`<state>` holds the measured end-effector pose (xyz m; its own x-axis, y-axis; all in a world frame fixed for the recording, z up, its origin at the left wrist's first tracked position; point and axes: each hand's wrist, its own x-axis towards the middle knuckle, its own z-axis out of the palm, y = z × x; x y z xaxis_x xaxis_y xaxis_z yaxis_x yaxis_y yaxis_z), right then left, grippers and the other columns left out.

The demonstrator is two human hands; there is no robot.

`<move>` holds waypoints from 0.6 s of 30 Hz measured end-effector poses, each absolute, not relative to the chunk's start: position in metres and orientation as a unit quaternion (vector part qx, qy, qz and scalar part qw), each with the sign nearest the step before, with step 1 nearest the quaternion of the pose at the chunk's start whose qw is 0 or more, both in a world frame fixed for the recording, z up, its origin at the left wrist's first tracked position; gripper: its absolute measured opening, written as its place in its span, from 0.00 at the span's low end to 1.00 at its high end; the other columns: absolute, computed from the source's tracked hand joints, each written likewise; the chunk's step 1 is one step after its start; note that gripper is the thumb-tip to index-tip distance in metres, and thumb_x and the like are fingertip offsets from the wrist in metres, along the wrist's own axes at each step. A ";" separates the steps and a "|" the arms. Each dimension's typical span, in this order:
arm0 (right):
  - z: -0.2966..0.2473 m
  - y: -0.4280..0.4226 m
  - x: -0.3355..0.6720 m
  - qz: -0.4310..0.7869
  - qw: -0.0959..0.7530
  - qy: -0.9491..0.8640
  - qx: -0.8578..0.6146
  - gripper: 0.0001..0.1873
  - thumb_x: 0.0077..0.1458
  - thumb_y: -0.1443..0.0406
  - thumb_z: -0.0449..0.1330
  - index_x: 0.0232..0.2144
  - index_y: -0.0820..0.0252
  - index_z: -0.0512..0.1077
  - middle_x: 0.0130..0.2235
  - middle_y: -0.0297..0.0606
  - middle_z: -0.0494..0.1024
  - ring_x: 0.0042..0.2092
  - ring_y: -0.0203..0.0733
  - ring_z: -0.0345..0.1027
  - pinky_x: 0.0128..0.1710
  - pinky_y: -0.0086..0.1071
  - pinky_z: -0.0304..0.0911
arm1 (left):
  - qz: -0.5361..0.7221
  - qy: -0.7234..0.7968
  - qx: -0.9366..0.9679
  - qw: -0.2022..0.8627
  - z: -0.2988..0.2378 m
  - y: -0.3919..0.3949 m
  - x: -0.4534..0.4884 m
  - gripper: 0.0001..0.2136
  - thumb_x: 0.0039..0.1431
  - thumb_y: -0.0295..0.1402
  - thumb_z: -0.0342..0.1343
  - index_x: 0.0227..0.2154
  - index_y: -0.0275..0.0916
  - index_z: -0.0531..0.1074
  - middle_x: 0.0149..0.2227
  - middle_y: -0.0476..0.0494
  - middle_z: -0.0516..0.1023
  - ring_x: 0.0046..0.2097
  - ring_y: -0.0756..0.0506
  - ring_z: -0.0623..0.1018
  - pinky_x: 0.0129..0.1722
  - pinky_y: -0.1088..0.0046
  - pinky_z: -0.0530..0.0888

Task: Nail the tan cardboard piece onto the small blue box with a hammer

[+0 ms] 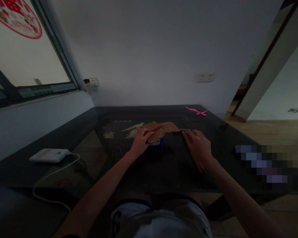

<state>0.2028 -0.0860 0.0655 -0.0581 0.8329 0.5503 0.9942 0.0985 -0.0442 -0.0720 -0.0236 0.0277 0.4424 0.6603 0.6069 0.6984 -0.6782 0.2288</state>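
Observation:
My left hand (pixel 140 142) is closed on a piece of brown, dotted material (pixel 152 127), its fingers near a small red strip (pixel 156 129) on top. Beneath the material sits a blue container (pixel 157 142), mostly covered. To the right, my right hand (pixel 200 143) has its fingers closed around the end of a thin grey tool (pixel 185 130), whose tip reaches the brown material's edge; the kind of tool is too small and dim to tell. A long brown strip (pixel 194 155) lies under and beside that hand.
A white power bank (pixel 49 155) with a white cable lies on the left of the dark table (pixel 173 175). Thin sticks (pixel 118 149) and pale scraps (pixel 108 135) are near my left hand. A pink ribbon (pixel 198 111) lies at the back right; a blurred-out item (pixel 260 163) sits far right.

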 end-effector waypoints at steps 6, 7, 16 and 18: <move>0.071 -0.055 0.146 -0.147 0.259 -0.850 -0.434 0.24 0.54 0.66 0.56 0.54 0.56 0.66 0.54 0.41 0.70 0.56 0.49 0.58 0.56 0.46 0.52 | -0.317 -0.417 -0.851 0.032 0.029 -0.026 -0.075 0.28 0.48 0.22 0.56 0.54 0.46 0.62 0.54 0.41 0.63 0.57 0.40 0.63 0.57 0.56 0.61; 0.067 -0.049 0.139 -0.137 0.251 -0.859 -0.425 0.25 0.54 0.67 0.56 0.55 0.55 0.65 0.56 0.40 0.68 0.57 0.49 0.57 0.57 0.48 0.50 | -0.310 -0.421 -0.852 0.030 0.029 -0.027 -0.076 0.29 0.48 0.23 0.56 0.55 0.46 0.61 0.54 0.41 0.63 0.58 0.40 0.62 0.57 0.55 0.60; 0.043 -0.034 0.126 -0.108 0.222 -0.871 -0.425 0.28 0.54 0.69 0.54 0.58 0.50 0.61 0.59 0.36 0.65 0.61 0.48 0.52 0.59 0.57 0.40 | -0.278 -0.415 -0.866 0.016 0.036 -0.039 -0.109 0.30 0.56 0.37 0.54 0.60 0.43 0.51 0.60 0.39 0.61 0.62 0.41 0.58 0.62 0.51 0.50; 0.042 -0.034 0.126 -0.107 0.227 -0.870 -0.425 0.27 0.55 0.68 0.54 0.58 0.49 0.62 0.59 0.35 0.65 0.61 0.48 0.52 0.59 0.57 0.40 | -0.278 -0.403 -0.872 0.008 0.035 -0.037 -0.141 0.27 0.58 0.39 0.51 0.59 0.41 0.53 0.59 0.39 0.62 0.61 0.42 0.61 0.60 0.57 0.57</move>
